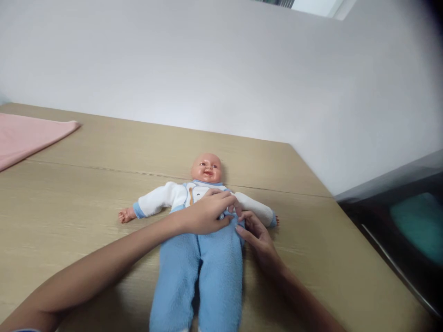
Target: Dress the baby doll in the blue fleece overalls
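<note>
A baby doll [207,169] with a bald head lies face up on the table, arms spread to both sides. It wears a white fleecy top [162,198] with blue cuffs and blue fleecy trousers [218,272]. My left hand [212,210] reaches across the doll's belly, its bent fingers and thumb closed at the trousers' waist near a small button [222,216]. At the same side of the waist, my right hand [258,235] pinches the trousers' edge between thumb and fingers. The fingertips of both hands nearly meet, and the cloth between them is partly hidden.
The wooden table [104,152] has a seam running across it. A folded pink cloth [31,136] lies at the far left. Behind stands a pale wall [173,69]. Beyond the table's right edge is a dark object with a green part [418,226].
</note>
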`<act>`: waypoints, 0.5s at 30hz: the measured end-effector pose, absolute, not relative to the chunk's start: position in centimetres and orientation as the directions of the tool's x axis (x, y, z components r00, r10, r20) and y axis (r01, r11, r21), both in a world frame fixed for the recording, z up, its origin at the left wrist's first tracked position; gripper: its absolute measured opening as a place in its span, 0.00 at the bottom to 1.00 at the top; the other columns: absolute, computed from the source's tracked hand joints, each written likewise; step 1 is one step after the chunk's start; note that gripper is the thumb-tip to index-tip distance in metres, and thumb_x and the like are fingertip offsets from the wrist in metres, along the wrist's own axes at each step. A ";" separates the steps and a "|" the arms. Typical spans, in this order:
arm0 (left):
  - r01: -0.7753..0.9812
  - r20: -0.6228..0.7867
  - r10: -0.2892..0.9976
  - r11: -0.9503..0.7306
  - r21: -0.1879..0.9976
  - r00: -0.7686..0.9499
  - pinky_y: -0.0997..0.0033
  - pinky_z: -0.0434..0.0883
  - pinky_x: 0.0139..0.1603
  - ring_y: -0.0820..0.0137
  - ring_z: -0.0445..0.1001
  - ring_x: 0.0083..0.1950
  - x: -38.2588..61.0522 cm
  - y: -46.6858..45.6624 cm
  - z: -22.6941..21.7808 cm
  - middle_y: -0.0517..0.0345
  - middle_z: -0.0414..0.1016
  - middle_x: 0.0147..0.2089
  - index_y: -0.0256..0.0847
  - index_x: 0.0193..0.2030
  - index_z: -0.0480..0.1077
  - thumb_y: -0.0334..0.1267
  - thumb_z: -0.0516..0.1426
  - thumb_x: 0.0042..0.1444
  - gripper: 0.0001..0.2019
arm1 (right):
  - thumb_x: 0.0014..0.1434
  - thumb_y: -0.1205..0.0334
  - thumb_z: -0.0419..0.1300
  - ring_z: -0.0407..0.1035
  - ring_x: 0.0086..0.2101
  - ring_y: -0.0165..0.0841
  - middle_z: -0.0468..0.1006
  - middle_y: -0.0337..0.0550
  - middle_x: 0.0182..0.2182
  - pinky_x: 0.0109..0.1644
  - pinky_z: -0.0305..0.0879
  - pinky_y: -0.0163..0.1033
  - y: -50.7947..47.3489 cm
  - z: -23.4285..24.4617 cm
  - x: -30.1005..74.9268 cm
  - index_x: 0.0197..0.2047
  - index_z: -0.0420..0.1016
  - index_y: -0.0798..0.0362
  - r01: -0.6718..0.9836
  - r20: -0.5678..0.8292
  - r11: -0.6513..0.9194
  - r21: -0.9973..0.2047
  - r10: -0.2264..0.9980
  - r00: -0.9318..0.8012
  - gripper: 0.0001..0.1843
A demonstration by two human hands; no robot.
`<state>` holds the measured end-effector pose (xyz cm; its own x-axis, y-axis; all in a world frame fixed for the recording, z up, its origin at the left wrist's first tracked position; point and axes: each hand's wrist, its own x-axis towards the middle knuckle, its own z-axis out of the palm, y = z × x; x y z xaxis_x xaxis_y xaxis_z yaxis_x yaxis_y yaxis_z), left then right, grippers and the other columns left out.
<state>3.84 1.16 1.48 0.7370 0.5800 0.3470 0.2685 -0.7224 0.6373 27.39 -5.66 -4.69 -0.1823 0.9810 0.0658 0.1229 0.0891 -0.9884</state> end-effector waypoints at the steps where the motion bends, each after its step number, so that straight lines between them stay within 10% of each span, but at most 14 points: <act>1: 0.276 0.351 0.578 -0.730 0.625 0.736 0.51 0.67 0.71 0.60 0.80 0.57 3.9 1.1 1.5 0.55 0.80 0.51 0.46 0.53 0.72 0.27 0.57 0.68 0.11 | 0.71 0.38 0.69 0.73 0.44 0.45 0.77 0.43 0.45 0.48 0.73 0.47 -5.8 -4.7 27.3 0.45 0.75 0.42 0.211 0.112 0.146 -0.966 0.980 -0.165 0.18; 9: 0.396 0.372 0.598 -0.776 0.492 0.710 0.52 0.74 0.65 0.53 0.75 0.60 3.8 0.6 1.4 0.45 0.78 0.58 0.44 0.55 0.74 0.29 0.57 0.71 0.10 | 0.77 0.45 0.62 0.71 0.34 0.43 0.77 0.44 0.37 0.40 0.70 0.49 -5.5 -3.5 27.8 0.43 0.77 0.45 0.657 0.358 0.309 -0.688 0.932 -0.063 0.14; 15: 0.441 0.435 0.621 -0.778 0.448 0.653 0.46 0.72 0.70 0.49 0.73 0.64 4.1 -0.1 2.5 0.42 0.77 0.64 0.41 0.59 0.74 0.41 0.63 0.74 0.11 | 0.72 0.42 0.67 0.75 0.57 0.58 0.82 0.56 0.56 0.65 0.71 0.66 -3.6 -2.2 33.0 0.59 0.77 0.45 0.781 0.503 0.401 -0.479 0.855 -0.130 0.21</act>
